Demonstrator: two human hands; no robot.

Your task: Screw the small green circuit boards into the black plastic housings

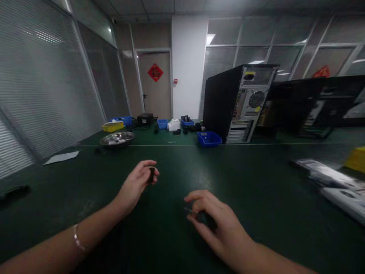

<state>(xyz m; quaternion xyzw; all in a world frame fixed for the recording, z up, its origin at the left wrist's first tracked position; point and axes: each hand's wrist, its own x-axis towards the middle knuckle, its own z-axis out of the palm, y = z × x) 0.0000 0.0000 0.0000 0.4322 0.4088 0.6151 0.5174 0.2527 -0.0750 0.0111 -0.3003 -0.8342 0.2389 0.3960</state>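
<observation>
Above the green tabletop (168,198), left of the middle, my left hand (136,186) is closed round a small dark piece (151,174). Its kind cannot be made out. My right hand (218,220) hovers lower and to the right, thumb and fingers curled toward each other. A thin, pale, slender thing (188,210) sticks out between its fingertips, too blurred to name. The two hands are apart, and the inside of the right palm is in shadow.
A steel bowl (116,139) and a yellow tray (113,126) stand at the back left, near a white sheet (61,157). A blue bin (209,139) sits before a black computer tower (222,101). Blurred white devices (327,175) lie at right, a dark object (14,192) at left.
</observation>
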